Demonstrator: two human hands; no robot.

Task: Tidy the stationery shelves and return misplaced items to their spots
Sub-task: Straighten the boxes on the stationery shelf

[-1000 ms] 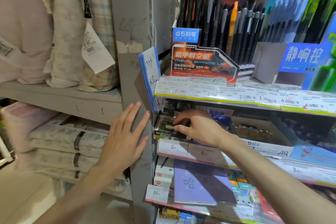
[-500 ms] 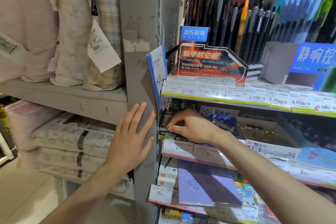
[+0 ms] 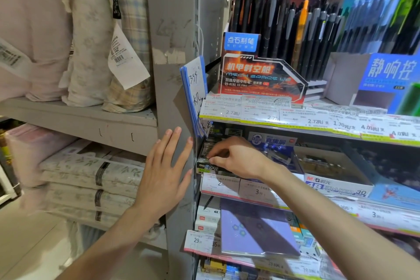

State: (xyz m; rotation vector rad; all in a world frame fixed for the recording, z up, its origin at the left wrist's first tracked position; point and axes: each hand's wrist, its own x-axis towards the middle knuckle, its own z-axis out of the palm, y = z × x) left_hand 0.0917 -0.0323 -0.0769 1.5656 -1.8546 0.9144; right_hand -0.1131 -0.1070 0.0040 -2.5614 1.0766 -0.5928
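Grey upright (image 3: pixel 175 29): the metal post between the two shelf units, just beyond the left hand.
Left hand (image 3: pixel 164 175): spread wide and flat, fingers apart, palm against the post; it holds nothing.
Right hand (image 3: pixel 236 158): just right of the left hand, reached in over the middle shelf edge, fingers curled down, fingertips (image 3: pixel 212 159) pinched at the top of a dark display box; I cannot tell whether anything small sits between them.
Dark display box (image 3: pixel 208 167): under the right hand at the far left end of the middle shelf, touching the fingertips; its contents are hidden by the hand and shadow.
Purple notebook (image 3: pixel 256 227): below the right forearm on the shelf beneath, lying flat and wrapped in clear film.
White boxes (image 3: pixel 208 218): stacked just left of the notebook, under the right hand.
Eraser box (image 3: pixel 336 175): right of the right hand on the same shelf, an open white carton printed "4B ERASER 30"; small dark items lie inside, too blurred to name.
Blue card stack (image 3: pixel 194 95): above both hands, clipped at the post's edge with handwriting on its face.
Pen display (image 3: pixel 284 29): above and beyond the right hand on the top shelf, a stand full of upright dark pens with one orange among them.
Bedding packs (image 3: pixel 91 179): left of the left hand, folded and stacked on the neighbouring grey shelf.
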